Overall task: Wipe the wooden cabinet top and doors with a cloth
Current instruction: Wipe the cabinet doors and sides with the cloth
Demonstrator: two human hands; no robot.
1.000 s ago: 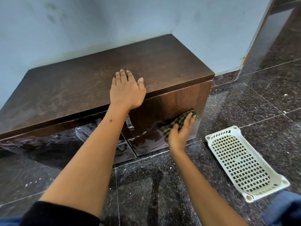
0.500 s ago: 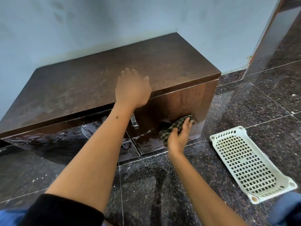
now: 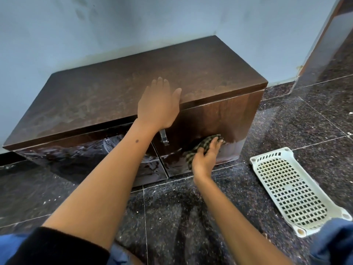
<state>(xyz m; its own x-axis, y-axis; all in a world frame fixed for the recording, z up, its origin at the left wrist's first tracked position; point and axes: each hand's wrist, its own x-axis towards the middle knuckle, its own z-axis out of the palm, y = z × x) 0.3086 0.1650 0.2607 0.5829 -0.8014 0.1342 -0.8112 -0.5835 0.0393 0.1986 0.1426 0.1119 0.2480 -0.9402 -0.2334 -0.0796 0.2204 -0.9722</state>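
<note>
Right hand (image 3: 205,159), fingers pressing checked cloth (image 3: 200,148) on right cabinet door (image 3: 219,121), centre frame. Left hand (image 3: 158,106) flat, fingers together, on cabinet top (image 3: 114,88). Risk: missing pale lower-right corner; snagging metal handle (image 3: 163,137).

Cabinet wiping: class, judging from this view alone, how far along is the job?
Done, apparently: the left door shines wet, as does part of the right door. In hand: the right hand presses the checked cloth low on the right door, while the left hand rests flat on the cabinet top. Left: the right door's pale lower right corner, and the top, which shows dull smears.
</note>
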